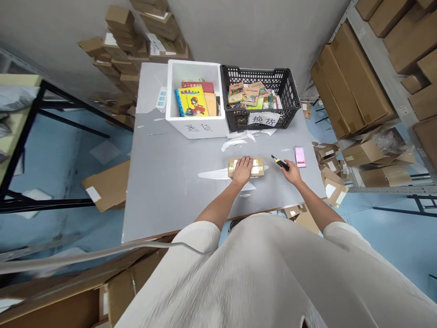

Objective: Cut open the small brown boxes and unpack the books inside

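Head view. Small brown cardboard box [261, 165], with a pale label on top, lying on the grey rectangular surface [164, 182] in front of you. Your left hand [242, 171] rests over the box, its fingers extended across the top; whether they press down, you cannot tell from here. Your right hand [292, 173], to the right of the box, has its fingers closed around a black-and-yellow utility knife [281, 164], whose tip points away from you and is apart from the box. A pink-screened phone [300, 156] lies farther right of the box. Beyond the box stand a white foam bin [211, 124] of books and, beside it, a black plastic crate [235, 120] of small books; white scraps [234, 143] lie between them and the box. Progress, as judged: the box appears closed, with no cut distinguishable and no contents exposed; the knife is in hand, cutting apparently not begun.
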